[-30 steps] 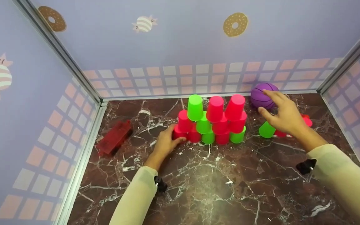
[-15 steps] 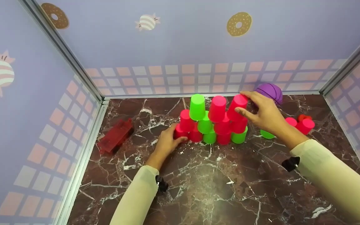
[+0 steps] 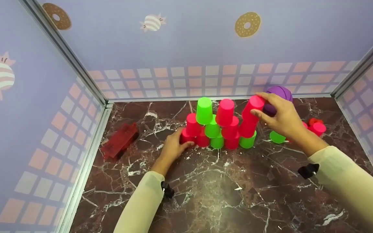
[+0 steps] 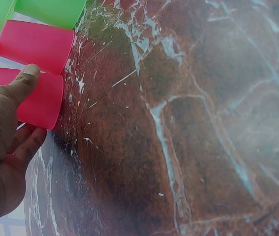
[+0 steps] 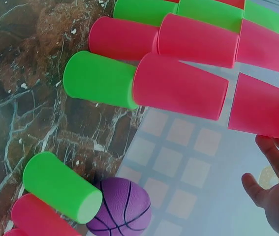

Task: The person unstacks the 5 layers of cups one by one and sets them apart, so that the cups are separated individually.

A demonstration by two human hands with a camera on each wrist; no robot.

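Observation:
Upturned pink and green plastic cups stand in a stacked wall. My left hand (image 3: pixel 172 147) grips the pink cup (image 4: pixel 46 101) at the left end of the bottom row, thumb in front and fingers behind. At the right end of the top row, my right hand (image 3: pixel 283 118) holds a pink cup (image 3: pixel 254 106) by its upper part. A narrow gap shows in the right wrist view between this cup (image 5: pixel 262 108) and the pink cup (image 5: pixel 181 86) beneath. A green cup (image 3: pixel 204 110) and another pink cup (image 3: pixel 225 112) stand along the top row.
Behind the right hand, a purple ball (image 3: pixel 282 94) sits by the back wall. Loose green (image 3: pixel 277 137) and pink cups (image 3: pixel 317 128) stand at the right, near a small red object (image 3: pixel 315 121). A translucent red block (image 3: pixel 120 141) lies at the left.
My right hand came in from the right, took hold of the top right pink cup and shifted it slightly right. The left hand kept its place on the bottom left cup.

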